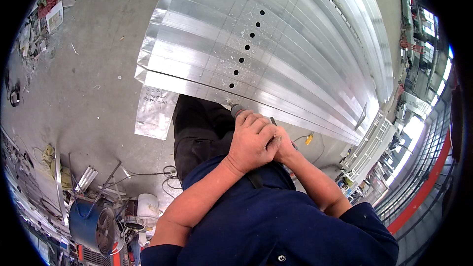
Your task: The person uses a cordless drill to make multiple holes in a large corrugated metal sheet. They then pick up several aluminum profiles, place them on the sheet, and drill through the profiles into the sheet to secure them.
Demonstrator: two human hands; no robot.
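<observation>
Both my hands are closed around a power drill (237, 110), in front of my body. My left hand (252, 140) lies over its back and hides most of the tool. My right hand (284, 143) grips it from the other side, its fingers largely covered. The drill's front end points at the near edge of a stack of long silvery metal profiles (197, 44), where its tip (230, 102) touches or almost touches the metal. A slanting row of round dark holes (247, 48) runs across the profiles away from the tip, with metal chips scattered around it.
A foil-like sheet with handwriting (155, 113) hangs at the stack's near left corner. On the floor behind left stand a blue drum fan (93, 224) and a white bucket (148, 209), with a black cable (170, 172) nearby. White framed racks (367, 150) stand at right.
</observation>
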